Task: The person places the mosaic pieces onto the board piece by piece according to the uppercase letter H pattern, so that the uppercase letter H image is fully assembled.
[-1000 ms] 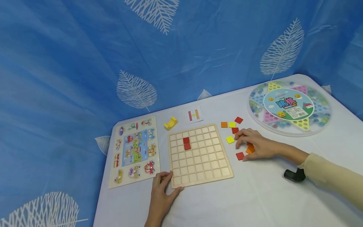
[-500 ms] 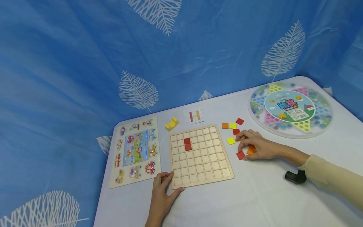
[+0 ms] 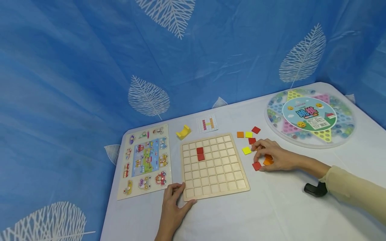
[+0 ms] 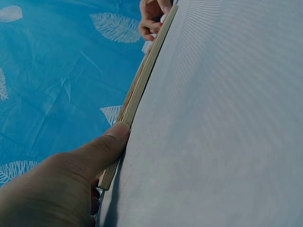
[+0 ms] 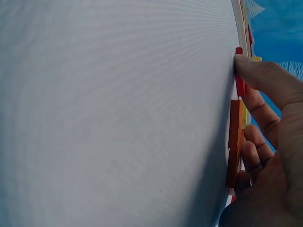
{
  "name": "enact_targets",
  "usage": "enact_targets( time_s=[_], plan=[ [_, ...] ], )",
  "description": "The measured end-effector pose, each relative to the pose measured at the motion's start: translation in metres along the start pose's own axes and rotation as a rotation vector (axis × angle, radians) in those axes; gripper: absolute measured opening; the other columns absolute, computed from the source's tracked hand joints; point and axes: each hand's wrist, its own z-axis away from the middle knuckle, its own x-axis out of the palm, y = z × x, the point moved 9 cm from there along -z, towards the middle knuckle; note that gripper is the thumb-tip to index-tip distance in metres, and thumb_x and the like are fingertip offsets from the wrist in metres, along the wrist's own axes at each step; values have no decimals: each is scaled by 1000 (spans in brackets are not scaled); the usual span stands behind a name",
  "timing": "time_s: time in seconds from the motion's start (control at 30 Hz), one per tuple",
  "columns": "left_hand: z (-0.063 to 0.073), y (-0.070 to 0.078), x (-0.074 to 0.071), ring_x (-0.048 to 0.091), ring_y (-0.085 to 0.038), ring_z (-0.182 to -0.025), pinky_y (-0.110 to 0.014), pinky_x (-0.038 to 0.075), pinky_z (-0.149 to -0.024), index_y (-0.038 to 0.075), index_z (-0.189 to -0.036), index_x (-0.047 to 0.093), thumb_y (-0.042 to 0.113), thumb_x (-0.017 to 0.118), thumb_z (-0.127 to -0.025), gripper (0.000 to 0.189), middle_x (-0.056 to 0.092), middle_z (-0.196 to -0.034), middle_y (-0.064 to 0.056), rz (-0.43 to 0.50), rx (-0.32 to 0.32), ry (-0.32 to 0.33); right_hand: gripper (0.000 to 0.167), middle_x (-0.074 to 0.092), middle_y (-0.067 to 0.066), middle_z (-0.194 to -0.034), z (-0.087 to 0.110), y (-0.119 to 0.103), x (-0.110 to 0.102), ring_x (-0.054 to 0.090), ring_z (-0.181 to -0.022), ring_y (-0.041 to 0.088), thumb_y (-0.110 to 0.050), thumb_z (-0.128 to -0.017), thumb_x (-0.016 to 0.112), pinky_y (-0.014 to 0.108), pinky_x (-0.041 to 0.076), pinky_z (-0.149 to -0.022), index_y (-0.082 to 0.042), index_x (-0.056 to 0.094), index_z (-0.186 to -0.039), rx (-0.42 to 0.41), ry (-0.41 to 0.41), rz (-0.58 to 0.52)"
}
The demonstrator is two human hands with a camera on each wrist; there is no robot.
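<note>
My left hand point(image 3: 173, 208) holds the near-left corner of a square wooden grid board point(image 3: 212, 174), thumb on the front edge and fingers at the left side. Two red tiles point(image 3: 200, 157) sit one behind the other in its cells. To the right of the board, my right hand point(image 3: 277, 156) pinches a red square tile point(image 3: 256, 166) at the table surface. In the right wrist view the thumb presses the near side of this red tile point(image 5: 239, 87), with the index finger behind it. Orange tiles point(image 3: 268, 162) lie under the palm, partly hidden by the hand.
Loose yellow point(image 3: 246, 150), red and orange tiles lie beyond my right fingers. A pattern card point(image 3: 207, 124) and a yellow curved piece point(image 3: 183, 132) stand behind the board. A picture puzzle point(image 3: 144, 160) lies left, a round marble game point(image 3: 310, 115) back right, a black object point(image 3: 315, 189) near my right sleeve.
My right index finger has come down toward the thumb and closed on the red tile. The left hand stays at the board's corner. The whole head view has shifted slightly.
</note>
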Motion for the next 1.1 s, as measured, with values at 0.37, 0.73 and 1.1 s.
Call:
enact_targets(
  time_s=[0.37,0.73,1.1],
  plan=[
    [-1,-2,-3,48,-10,-104,-26,43,-88,8,-123,68,31,91,-65,67,56,-117,1,-4,-21,-13,28,51,-2,-121,-4,-4,0,36,-116,15,-28,-75,85,50,27,-90,-38,65,-91,-18,6,-4],
    [-3,-2,-2,49,-14,-110,-29,44,-91,9,-124,68,31,90,-65,67,56,-118,1,13,-20,-30,29,51,-2,-121,-4,-8,-2,36,-116,12,-25,-74,86,42,25,-90,-36,65,-91,12,12,16],
    [-5,-2,-3,48,-13,-109,-31,45,-90,9,-125,67,35,89,-67,67,55,-119,2,14,-54,-58,32,54,-2,-117,-24,-29,0,40,-115,13,-21,-72,87,46,27,-93,-36,65,-91,-17,46,-10]
  ],
)
